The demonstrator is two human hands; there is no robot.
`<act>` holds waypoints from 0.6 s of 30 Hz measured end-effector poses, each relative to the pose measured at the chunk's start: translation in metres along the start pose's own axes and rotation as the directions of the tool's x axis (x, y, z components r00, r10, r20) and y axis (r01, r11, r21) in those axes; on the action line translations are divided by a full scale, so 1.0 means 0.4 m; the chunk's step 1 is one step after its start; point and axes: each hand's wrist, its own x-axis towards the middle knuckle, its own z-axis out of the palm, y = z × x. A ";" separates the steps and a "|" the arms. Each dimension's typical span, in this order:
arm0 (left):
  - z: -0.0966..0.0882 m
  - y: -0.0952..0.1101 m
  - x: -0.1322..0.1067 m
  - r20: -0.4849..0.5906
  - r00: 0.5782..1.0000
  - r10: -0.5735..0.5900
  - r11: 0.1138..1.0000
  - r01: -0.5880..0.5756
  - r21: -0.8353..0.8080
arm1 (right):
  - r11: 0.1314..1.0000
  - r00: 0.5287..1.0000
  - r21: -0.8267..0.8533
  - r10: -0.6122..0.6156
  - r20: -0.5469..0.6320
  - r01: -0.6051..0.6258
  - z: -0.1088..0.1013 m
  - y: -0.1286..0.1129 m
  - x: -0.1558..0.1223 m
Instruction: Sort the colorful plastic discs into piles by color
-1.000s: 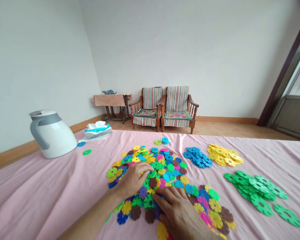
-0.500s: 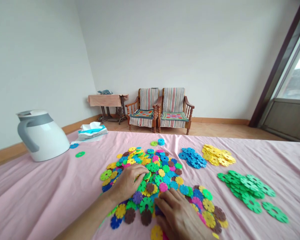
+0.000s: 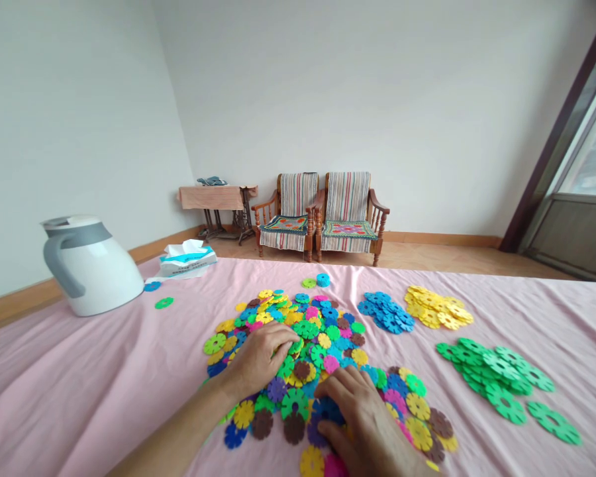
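The mixed heap of discs (image 3: 305,330) lies on the pink cloth (image 3: 104,371), and the left hand (image 3: 261,356) rests over its left side, fingers curled in beside a green disc (image 3: 297,346), though I cannot tell whether they pinch it. At the heap's near edge the right hand (image 3: 361,412) holds its thumb spread from bent fingers, a blue disc (image 3: 329,409) between. Right of the heap sit the blue pile (image 3: 385,312), yellow pile (image 3: 438,307) and green pile (image 3: 496,370).

Multicolored notched discs (image 3: 331,363) spread in a broad, overlapping heap, blue discs (image 3: 387,314), yellow discs (image 3: 434,306) and green discs (image 3: 496,371) piled separately at right, flower-shaped, pierced at center.
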 end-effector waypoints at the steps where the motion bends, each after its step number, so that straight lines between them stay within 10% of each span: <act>1: 0.001 -0.001 -0.001 -0.002 1.000 0.002 1.000 -0.002 0.000 | 0.998 1.000 0.053 0.020 -0.004 -0.020 -0.003 -0.003 0.001; 9: 0.021 0.005 -0.001 -0.056 0.998 0.005 1.000 -0.005 0.000 | 0.838 0.963 0.527 0.241 -0.122 -0.143 -0.072 0.116 0.049; 15: 0.025 0.002 0.001 -0.048 0.999 -0.002 1.000 0.003 0.007 | 0.795 0.760 0.583 0.480 -0.437 -0.166 -0.119 0.294 0.094; 18: 0.024 0.002 0.001 -0.047 0.999 -0.002 1.000 0.002 0.008 | 0.778 0.740 0.605 0.506 -0.443 -0.170 -0.130 0.329 0.102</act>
